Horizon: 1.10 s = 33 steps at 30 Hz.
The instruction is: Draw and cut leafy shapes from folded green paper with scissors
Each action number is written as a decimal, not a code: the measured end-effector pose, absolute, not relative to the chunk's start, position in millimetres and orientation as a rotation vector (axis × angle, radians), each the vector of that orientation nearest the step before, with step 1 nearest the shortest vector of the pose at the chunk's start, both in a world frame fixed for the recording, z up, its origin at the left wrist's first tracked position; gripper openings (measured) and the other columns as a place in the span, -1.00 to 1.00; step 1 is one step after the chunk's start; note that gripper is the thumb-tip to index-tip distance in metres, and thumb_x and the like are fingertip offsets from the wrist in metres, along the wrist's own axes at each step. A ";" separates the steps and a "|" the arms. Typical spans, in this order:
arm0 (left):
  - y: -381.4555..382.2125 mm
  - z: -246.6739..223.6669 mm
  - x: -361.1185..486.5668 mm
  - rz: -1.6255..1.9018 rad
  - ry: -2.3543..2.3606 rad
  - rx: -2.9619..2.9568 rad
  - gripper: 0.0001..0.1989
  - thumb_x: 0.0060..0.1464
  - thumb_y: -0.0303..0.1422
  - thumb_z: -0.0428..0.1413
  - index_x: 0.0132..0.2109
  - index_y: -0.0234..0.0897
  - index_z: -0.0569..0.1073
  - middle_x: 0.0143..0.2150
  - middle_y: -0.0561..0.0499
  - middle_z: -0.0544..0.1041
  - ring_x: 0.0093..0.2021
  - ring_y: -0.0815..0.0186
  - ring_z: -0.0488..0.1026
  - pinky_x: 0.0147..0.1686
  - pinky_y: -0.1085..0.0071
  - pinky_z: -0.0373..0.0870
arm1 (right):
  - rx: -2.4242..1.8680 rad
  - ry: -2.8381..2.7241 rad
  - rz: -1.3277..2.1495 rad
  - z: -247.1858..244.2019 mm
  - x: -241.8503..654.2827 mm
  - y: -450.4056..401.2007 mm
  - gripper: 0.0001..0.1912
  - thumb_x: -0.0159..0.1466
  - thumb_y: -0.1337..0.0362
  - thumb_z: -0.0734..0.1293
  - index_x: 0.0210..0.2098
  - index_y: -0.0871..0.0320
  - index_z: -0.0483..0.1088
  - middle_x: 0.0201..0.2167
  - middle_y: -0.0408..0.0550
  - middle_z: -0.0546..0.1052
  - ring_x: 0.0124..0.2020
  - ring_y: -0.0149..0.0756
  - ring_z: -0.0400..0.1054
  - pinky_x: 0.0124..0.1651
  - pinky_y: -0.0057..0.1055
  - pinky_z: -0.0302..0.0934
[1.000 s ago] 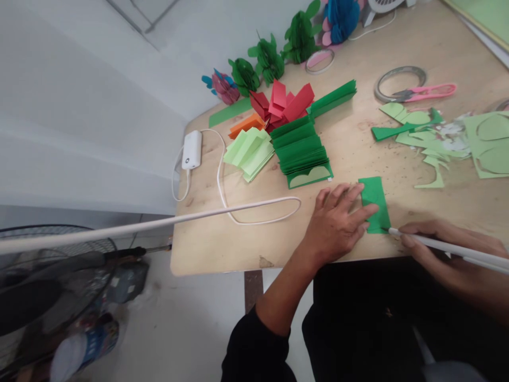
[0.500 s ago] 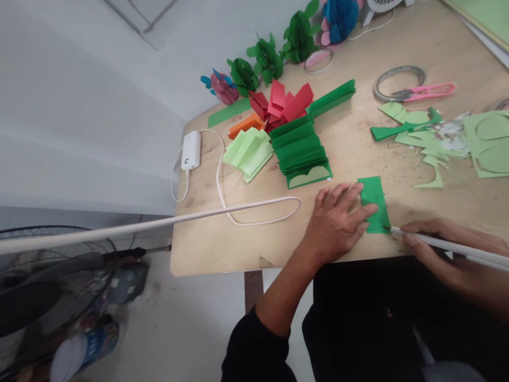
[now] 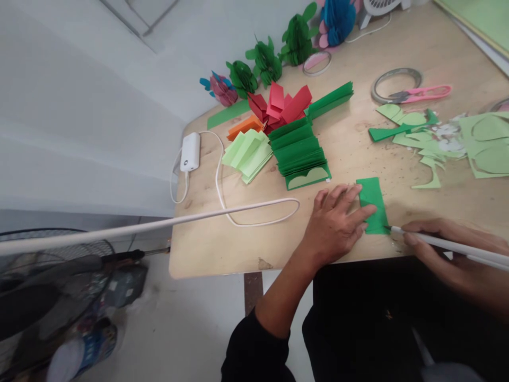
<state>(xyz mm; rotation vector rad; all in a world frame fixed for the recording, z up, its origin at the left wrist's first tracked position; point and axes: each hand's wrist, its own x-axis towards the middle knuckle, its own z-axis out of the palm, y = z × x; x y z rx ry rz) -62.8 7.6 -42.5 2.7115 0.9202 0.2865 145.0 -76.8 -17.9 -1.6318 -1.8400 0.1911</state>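
Observation:
My left hand lies with its fingers spread, the fingertips resting on the left side of a small green paper piece at the table's front edge. In my right hand is a thin white pen-like tool, whose dark tip touches the lower right corner of that piece. Behind my left hand stands a folded green paper stack with a light green scalloped shape on its front end.
Red folded papers, light green folded papers and a white power bank with a cable lie to the left. Pink scissors, a tape ring and paper scraps are at the right. Paper figures line the back.
The view has shifted very slightly. Both hands keep nearly the same places, with the tool's tip still at the green piece's lower right corner.

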 end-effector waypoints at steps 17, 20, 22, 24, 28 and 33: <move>7.4 -43.8 -63.3 0.330 0.918 2.705 -0.63 0.36 -0.25 -0.03 0.21 -0.09 0.48 0.43 -0.12 0.28 0.40 0.03 0.13 0.31 -0.04 0.05 | -1.664 -1.816 0.145 -19.3 145.3 -78.5 -0.70 0.39 -0.03 0.22 -0.31 -0.04 0.45 -0.48 -0.20 0.64 -0.57 -0.32 0.50 -0.54 -0.39 0.24; 7.2 -43.8 -63.1 0.324 0.919 2.701 -0.63 0.36 -0.25 -0.02 0.22 -0.09 0.48 0.43 -0.12 0.28 0.40 0.04 0.13 0.31 -0.03 0.05 | -1.665 -1.809 0.150 -19.9 145.0 -78.4 -0.71 0.39 -0.03 0.22 -0.30 -0.04 0.45 -0.49 -0.21 0.64 -0.60 -0.34 0.47 -0.57 -0.39 0.22; 7.2 -44.0 -63.0 0.324 0.918 2.702 -0.63 0.36 -0.26 -0.02 0.22 -0.09 0.47 0.43 -0.11 0.27 0.40 0.03 0.12 0.31 -0.04 0.05 | -1.663 -1.801 0.142 -20.5 144.6 -77.9 -0.71 0.39 -0.02 0.22 -0.30 -0.04 0.45 -0.49 -0.20 0.64 -0.62 -0.34 0.46 -0.57 -0.39 0.22; 7.3 -44.5 -63.1 0.331 0.919 2.704 -0.64 0.36 -0.26 -0.02 0.22 -0.08 0.48 0.43 -0.11 0.28 0.40 0.03 0.13 0.31 -0.05 0.05 | -1.666 -1.785 0.142 -20.8 144.0 -77.2 -0.71 0.38 -0.02 0.22 -0.31 -0.04 0.45 -0.49 -0.20 0.64 -0.60 -0.32 0.48 -0.56 -0.39 0.23; 7.4 -45.1 -63.4 0.342 0.917 2.704 -0.64 0.36 -0.26 -0.02 0.21 -0.08 0.48 0.43 -0.11 0.28 0.40 0.02 0.13 0.30 -0.05 0.05 | -1.680 -1.760 0.159 -20.2 143.4 -76.8 -0.73 0.37 -0.01 0.25 -0.33 -0.05 0.46 -0.50 -0.20 0.64 -0.58 -0.30 0.49 -0.55 -0.38 0.24; 6.9 -44.1 -63.7 0.328 0.918 2.699 -0.64 0.36 -0.25 -0.02 0.21 -0.08 0.48 0.43 -0.11 0.28 0.40 0.02 0.13 0.31 -0.05 0.05 | -1.692 -1.756 0.170 -20.9 144.3 -78.4 -0.73 0.37 0.00 0.25 -0.33 -0.04 0.46 -0.49 -0.21 0.64 -0.64 -0.35 0.44 -0.56 -0.40 0.23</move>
